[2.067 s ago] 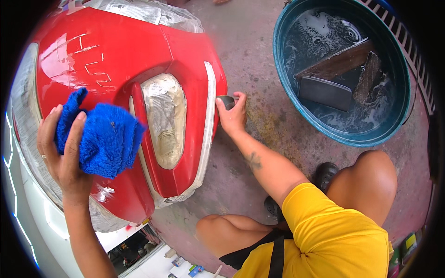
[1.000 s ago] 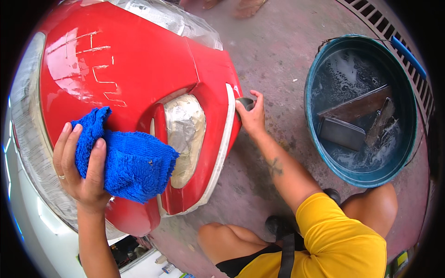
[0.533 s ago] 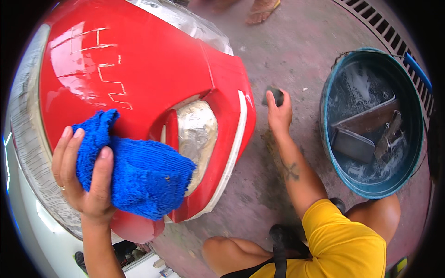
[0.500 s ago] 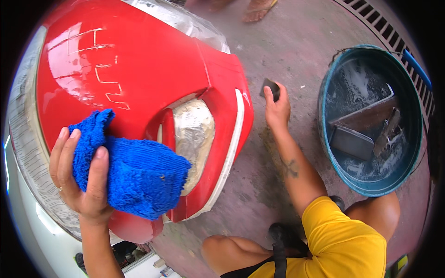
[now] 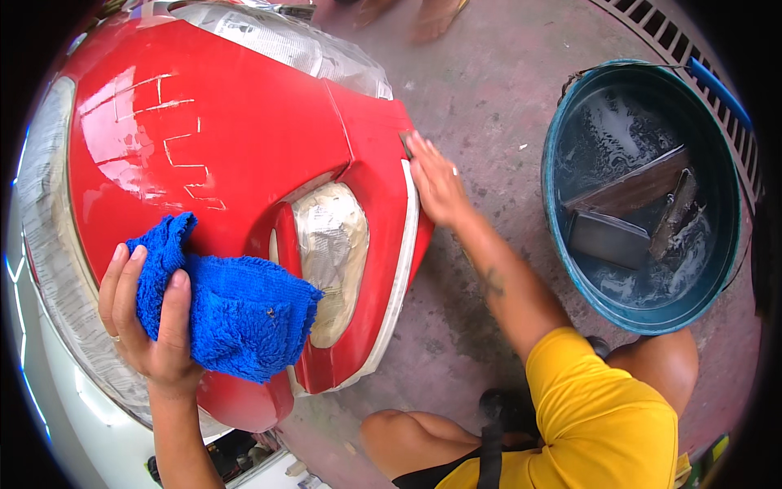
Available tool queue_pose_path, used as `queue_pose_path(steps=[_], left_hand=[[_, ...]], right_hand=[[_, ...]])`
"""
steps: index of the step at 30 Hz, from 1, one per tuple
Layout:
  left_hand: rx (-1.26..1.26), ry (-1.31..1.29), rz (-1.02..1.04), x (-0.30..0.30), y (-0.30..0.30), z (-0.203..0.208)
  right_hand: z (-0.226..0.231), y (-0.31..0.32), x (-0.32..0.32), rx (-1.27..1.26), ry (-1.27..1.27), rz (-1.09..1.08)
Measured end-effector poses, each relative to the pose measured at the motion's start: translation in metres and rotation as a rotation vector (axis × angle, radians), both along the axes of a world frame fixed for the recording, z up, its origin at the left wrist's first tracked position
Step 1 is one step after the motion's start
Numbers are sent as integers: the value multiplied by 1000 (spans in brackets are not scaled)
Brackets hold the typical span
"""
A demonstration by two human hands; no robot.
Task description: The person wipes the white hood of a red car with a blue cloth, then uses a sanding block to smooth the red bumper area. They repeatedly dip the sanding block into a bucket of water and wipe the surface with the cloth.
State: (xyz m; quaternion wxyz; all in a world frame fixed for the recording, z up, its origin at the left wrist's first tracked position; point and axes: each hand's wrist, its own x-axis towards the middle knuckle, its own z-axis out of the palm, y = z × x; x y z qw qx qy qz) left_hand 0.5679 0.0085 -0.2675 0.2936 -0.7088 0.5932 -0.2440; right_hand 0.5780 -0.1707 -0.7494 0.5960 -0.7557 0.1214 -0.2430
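My left hand (image 5: 159,334) grips a folded blue microfibre cloth (image 5: 244,314), thumb and fingers closed round its left end. The cloth is in front of a glossy red car bumper (image 5: 244,122), and I cannot tell if they touch. My right hand (image 5: 437,179) lies with fingers stretched along the bumper's right edge, above a pale strip. Under its fingertips is a small piece of dark sandpaper (image 5: 405,145), mostly hidden by the fingers. Taped newspaper masking (image 5: 330,244) fills the recess in the bumper.
A teal bucket (image 5: 552,244) of soapy water stands at the right, holding several dark flat pieces (image 5: 611,239). Behind it runs a floor grating (image 5: 664,37). Another person's feet (image 5: 440,18) show at the top. Masking plastic and paper (image 5: 285,45) cover the bumper's far side.
My right hand has moved left from over the floor onto the bumper's edge, bringing the sandpaper with it. The left hand keeps hold of the cloth. The whole view has shifted slightly.
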Motion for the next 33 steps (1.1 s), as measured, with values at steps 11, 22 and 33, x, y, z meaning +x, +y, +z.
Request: queue_pose_path(steps=[11,22,33], left_hand=[[5,7,22,-6,3,4],[-52,32,13,-11,-10,-1],[13,22,-20,2,-3,1]], right_hand=[[13,17,-30,59,61,48],[6,18,-11,456,127,77],[-2,-30,50,343,35,87]])
